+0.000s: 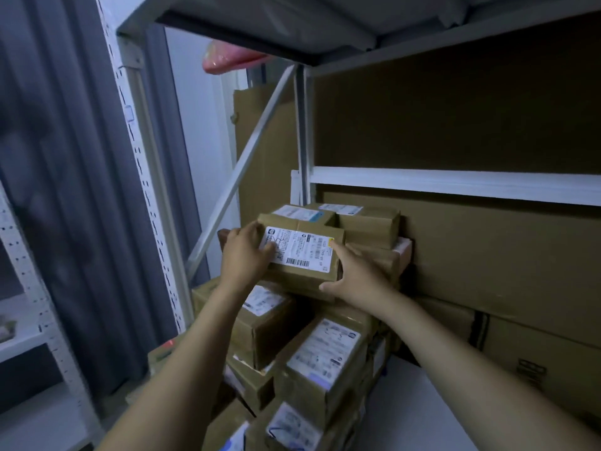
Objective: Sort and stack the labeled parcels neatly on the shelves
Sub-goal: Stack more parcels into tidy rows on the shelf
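Placing step: our left hand [245, 252] and right hand [354, 275] curl fingers round the brown cardboard parcel with white label [300, 252], just below the white metal shelf rail [455, 185]; next we likely square it flush.

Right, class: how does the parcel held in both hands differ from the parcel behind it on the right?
The held parcel is gripped by the left hand and right hand; the rear parcel has no hand on it. The held parcel's label faces the camera, barcodes visible; the rear parcel's label shows at a shallow angle. The held parcel is tilted toward the camera; the rear parcel lies flat. Both are brown cardboard with white labels.
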